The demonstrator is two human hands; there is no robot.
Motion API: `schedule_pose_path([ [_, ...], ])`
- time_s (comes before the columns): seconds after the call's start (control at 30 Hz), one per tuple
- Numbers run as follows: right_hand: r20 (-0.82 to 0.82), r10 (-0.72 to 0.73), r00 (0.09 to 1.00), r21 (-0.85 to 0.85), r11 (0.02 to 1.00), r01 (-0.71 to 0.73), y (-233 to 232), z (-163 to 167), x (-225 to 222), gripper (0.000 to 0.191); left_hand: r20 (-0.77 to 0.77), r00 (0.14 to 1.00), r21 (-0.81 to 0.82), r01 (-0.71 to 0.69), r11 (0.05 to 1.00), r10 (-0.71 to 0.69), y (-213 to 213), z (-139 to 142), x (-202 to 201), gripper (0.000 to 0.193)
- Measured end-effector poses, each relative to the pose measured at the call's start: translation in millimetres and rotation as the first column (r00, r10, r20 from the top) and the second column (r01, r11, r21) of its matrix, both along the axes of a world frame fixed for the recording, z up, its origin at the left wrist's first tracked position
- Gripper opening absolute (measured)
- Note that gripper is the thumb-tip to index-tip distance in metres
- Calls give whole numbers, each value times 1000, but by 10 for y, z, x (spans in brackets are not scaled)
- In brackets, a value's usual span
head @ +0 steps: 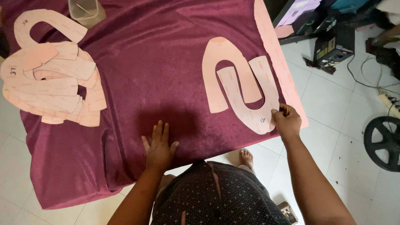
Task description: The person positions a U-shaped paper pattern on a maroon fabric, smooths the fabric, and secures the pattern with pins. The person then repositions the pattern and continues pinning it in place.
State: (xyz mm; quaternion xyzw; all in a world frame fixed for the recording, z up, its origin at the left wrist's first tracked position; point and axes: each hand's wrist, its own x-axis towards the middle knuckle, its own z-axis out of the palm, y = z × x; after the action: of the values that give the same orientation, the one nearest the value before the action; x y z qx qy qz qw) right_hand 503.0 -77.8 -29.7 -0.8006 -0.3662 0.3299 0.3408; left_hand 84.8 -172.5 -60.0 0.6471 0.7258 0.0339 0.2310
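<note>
Hidden or unclear: the table under the maroon cloth (pixel 158 62) was wholly covered; only a pink edge strip (pixel 275 54) showed along its right side. The slim item pinched in the right hand (pixel 287 121) was too small to identify. The stack of pink pattern pieces (pixel 52 83) at far left overlapped so much that single shapes could not be counted. The clear plastic container (pixel 86 11) was cut off by the top edge of the frame.

Hands and held things: right hand closed narrowly, thumb and fingertips pinching the thin item, and resting on the lower right end of the U-shaped pattern piece (pixel 254 96). That piece lay flat on the cloth near the right front corner, hooked into a second curved pattern piece (pixel 223 71), which lay just to its left and further up. Left hand (pixel 159 146) lay flat and spread, palm down on bare cloth near the front edge, holding nothing, well apart from both pieces.

Surroundings: cloth hung over the front-left corner toward the white tiled floor (pixel 333 108). One bare foot (pixel 246 157) showed beneath the table edge. Black equipment with cables (pixel 333 48) and a black wheel (pixel 383 143) stood on the floor at right.
</note>
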Motion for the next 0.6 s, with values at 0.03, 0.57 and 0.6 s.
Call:
schedule_pose_path([
  [0.03,-7,2,1000,10,1000,-2,-3,-12,-1,42,1,1000,3,1,1000,-1,-6,-8,-4,82],
  [0.57,145,39,989,23,999,-43,-1,-67,-18,45,-18,1000,-5,0,1000,0,21,-20,-15,84],
  [0.6,149,37,988,15,999,-40,0,-65,-22,45,-11,1000,-6,-3,1000,3,21,-17,-15,84],
])
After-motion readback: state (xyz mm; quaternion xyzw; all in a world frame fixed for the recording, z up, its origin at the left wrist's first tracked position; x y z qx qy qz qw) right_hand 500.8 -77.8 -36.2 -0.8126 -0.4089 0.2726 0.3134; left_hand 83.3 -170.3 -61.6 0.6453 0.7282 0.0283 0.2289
